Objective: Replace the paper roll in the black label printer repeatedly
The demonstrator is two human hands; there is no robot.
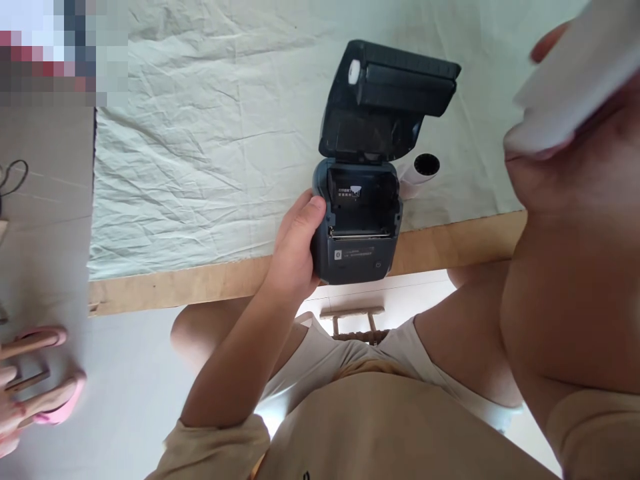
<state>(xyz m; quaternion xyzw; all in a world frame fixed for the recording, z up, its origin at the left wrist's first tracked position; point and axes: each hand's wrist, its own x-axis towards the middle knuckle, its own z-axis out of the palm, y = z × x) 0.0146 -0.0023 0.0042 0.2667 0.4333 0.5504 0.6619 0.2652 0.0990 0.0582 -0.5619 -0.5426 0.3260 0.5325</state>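
Observation:
A dark label printer [357,220] is tilted at the table's front edge with its lid [390,93] raised. Its inner bay looks bare, with a small printed sticker on the back wall. My left hand [300,233] grips the printer's left side, thumb on the rim. Up at the right edge of the view, my right hand [600,153] is closed around a white object [575,80], blurred by motion, whose kind I cannot make out. Behind the printer's right side lies a white roll [423,170] with a dark core, partly hidden.
Wrinkled pale cloth [210,133] covers the table, whose bare wooden edge [175,283] runs just above my knees. A small wooden stool [353,313] shows under the table. At the left, another person's feet in pink slippers [73,400] rest on the floor, near a black cord [17,173].

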